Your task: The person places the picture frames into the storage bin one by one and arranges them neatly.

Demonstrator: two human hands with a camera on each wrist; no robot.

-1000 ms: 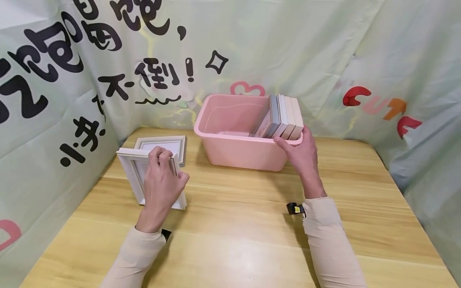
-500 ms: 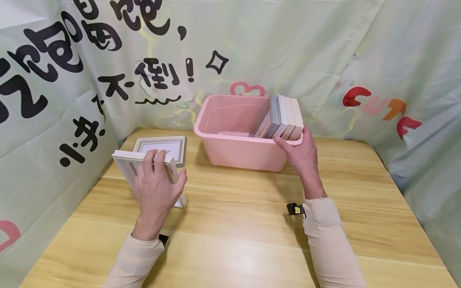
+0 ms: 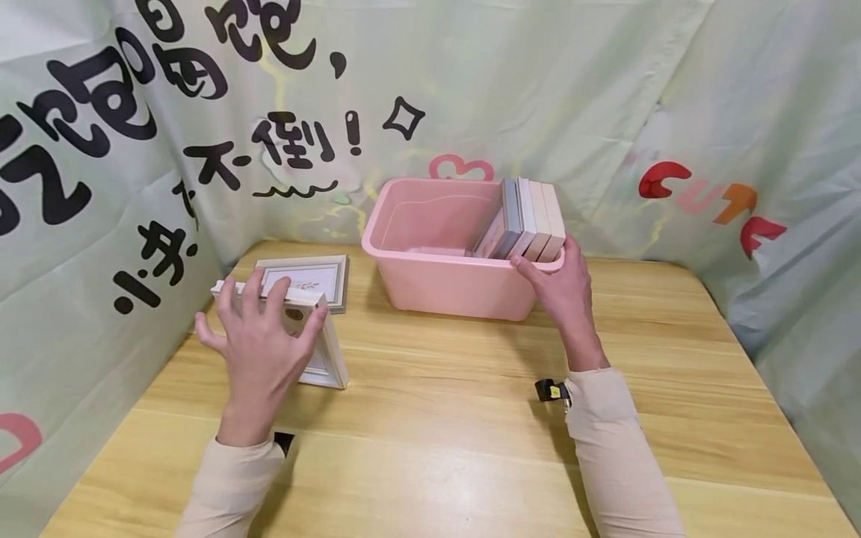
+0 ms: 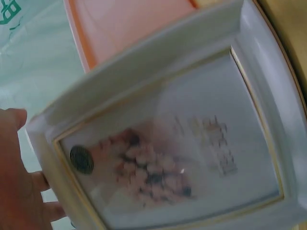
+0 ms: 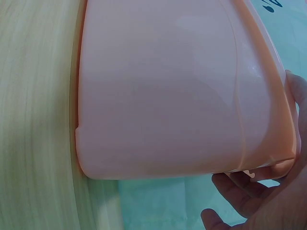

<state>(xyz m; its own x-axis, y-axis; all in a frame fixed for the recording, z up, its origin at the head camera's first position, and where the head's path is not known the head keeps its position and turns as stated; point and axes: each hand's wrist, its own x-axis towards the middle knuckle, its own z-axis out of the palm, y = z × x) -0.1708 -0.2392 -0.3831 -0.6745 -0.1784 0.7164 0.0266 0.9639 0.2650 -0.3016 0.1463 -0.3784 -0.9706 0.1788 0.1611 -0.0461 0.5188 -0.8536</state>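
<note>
A white picture frame point(image 3: 335, 355) stands tilted on its edge at the left of the table. My left hand point(image 3: 262, 344) is spread over its upper edge, fingertips touching the top, the thumb at the near corner and the little finger lifted off to the side. The left wrist view shows the frame's face point(image 4: 158, 172), with a flower print and a round dark sticker behind the glass. My right hand point(image 3: 561, 288) grips the rim at the right front corner of a pink plastic bin point(image 3: 457, 288), thumb in front and fingers round the side.
Several picture frames point(image 3: 531, 220) stand in a row at the bin's right end. Another framed print point(image 3: 316, 274) lies flat behind the white frame. Printed cloth point(image 3: 538, 90) hangs round the wooden table point(image 3: 437, 448).
My left hand has loosened from a grip on the frame's top, shifted left and spread its fingers. The frame has tilted slightly toward me. The right hand and bin have stayed still.
</note>
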